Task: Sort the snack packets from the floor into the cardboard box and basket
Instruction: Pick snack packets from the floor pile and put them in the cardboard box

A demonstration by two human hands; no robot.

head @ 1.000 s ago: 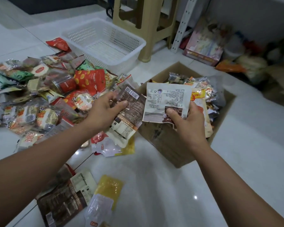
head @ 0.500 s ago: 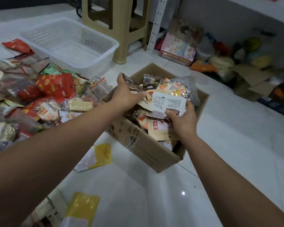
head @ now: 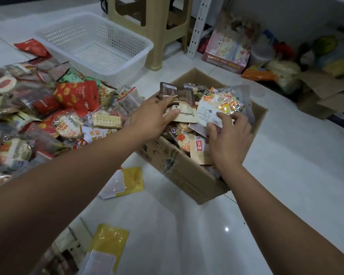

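Note:
The cardboard box (head: 184, 176) stands on the white floor at centre, heaped with snack packets. My left hand (head: 152, 119) reaches over its left rim, and its straight fingers and thumb lie on top of a brown-and-beige packet (head: 182, 100) on the heap. My right hand (head: 229, 136) is over the box's near side, its spread fingers touching a white packet (head: 208, 114) that lies on the heap. A white plastic basket (head: 147, 46) sits behind and to the left with nothing visible in it. A big pile of snack packets (head: 68, 108) covers the floor on the left.
Two yellow packets (head: 128, 181) (head: 106, 248) lie loose on the floor in front of the box. A beige plastic stool (head: 154, 34) stands behind the basket. Boxes, bags and flattened cardboard (head: 324, 96) crowd the wall at the back right.
Both hands carried their packets over the box and laid them on the heap. The fingers have uncurled from gripping to lying flat on the packets.

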